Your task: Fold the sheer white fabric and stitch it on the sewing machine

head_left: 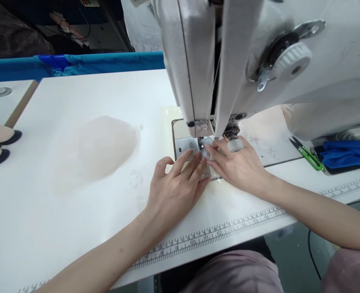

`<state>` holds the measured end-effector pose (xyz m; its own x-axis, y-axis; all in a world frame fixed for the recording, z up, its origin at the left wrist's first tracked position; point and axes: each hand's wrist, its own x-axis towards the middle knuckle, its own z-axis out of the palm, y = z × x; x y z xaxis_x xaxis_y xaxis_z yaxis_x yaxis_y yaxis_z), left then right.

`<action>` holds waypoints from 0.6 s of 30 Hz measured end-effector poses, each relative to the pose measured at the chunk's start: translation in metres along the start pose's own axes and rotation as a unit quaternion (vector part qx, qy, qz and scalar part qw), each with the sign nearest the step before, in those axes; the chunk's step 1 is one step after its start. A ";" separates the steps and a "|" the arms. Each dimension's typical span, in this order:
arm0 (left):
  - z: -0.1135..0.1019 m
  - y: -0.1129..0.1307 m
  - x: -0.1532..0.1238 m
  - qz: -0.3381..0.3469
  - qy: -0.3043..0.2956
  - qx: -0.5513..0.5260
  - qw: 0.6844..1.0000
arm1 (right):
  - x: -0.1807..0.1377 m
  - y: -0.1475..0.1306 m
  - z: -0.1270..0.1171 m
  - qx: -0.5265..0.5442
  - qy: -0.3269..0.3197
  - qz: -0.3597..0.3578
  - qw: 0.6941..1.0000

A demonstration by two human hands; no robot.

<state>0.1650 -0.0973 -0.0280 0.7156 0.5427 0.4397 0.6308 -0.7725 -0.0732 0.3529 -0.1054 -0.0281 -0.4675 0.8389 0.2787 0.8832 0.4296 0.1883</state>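
Flanking the presser foot (200, 143), left hand (175, 185) lies spread, foot at one o'clock; right hand (241, 166), curled, grip unclear, has it at ten.

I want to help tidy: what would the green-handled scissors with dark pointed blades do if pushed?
The green-handled scissors would probably slide, not roll, because they look flat. Their slim shape suggests they're light. They might prick, since the ends look pointed.
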 end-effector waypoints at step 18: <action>0.000 -0.003 0.001 -0.018 -0.007 -0.034 0.999 | 0.002 0.003 -0.001 0.010 -0.017 0.013 1.000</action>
<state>0.1634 -0.0941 -0.0276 0.6975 0.5741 0.4288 0.6344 -0.7730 0.0031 0.3547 -0.1026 -0.0264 -0.4439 0.8602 0.2510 0.8953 0.4143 0.1636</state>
